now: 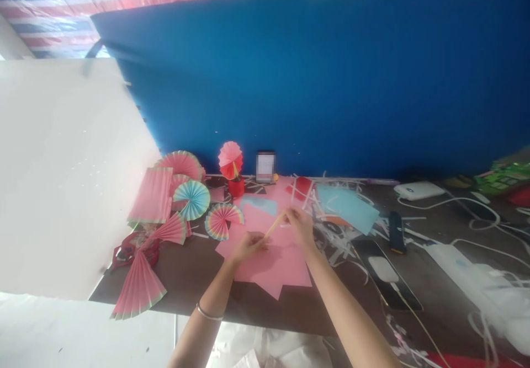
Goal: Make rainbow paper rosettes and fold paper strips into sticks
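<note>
My left hand (247,245) and my right hand (298,225) pinch the two ends of a narrow folded paper strip (274,225), held just above a stack of pink paper sheets (273,263) on the dark table (194,271). Both hands have their fingers closed on the strip. A thin bangle sits on my left wrist. Several pleated paper fans (191,199) in pink and rainbow colours lie to the left of the sheets.
A red cup (236,186) with a fan stands at the back by the blue wall (331,81). A light blue sheet (348,207), paper scraps, a phone (387,280), a dark remote (396,232) and white cables with a power strip (467,266) lie on the right. A white board (62,175) bounds the left.
</note>
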`<state>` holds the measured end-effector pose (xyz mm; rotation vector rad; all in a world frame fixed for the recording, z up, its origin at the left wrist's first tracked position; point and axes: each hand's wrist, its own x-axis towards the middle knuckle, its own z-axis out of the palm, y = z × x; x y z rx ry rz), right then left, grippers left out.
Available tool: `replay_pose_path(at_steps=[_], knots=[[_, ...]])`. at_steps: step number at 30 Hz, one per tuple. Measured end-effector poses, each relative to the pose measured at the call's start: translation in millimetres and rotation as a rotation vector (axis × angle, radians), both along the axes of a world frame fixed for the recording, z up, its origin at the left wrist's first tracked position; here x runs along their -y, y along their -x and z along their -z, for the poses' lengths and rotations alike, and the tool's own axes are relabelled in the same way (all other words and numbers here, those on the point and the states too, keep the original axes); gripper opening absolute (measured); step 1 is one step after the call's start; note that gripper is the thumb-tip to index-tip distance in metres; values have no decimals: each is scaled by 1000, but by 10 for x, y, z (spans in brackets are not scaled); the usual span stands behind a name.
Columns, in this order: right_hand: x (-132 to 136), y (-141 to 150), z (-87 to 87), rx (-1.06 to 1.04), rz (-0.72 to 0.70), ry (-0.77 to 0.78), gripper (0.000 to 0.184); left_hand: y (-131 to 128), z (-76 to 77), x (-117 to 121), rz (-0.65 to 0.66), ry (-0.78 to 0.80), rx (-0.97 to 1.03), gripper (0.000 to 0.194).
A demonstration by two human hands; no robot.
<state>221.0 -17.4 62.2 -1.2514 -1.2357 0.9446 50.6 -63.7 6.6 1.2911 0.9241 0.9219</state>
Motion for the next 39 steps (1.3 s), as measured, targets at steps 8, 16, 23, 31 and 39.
replay_pose_path(at_steps=[8, 16, 23, 31, 39], knots=[[-23, -34, 73, -64, 28, 26, 39, 34, -107, 25, 25, 0, 5, 39], [-26, -81, 118, -220, 22, -34, 38, 62, -201, 4, -162, 198, 389, 60], [111, -176, 296, -337, -135, 65, 32, 82, -65, -109, -406, 212, 441, 33], [289, -258, 287, -312, -74, 211, 38, 61, -99, -63, -475, 77, 284, 50], [420, -287, 155, -278, -99, 285, 35, 83, -173, -50, -457, 106, 273, 49]])
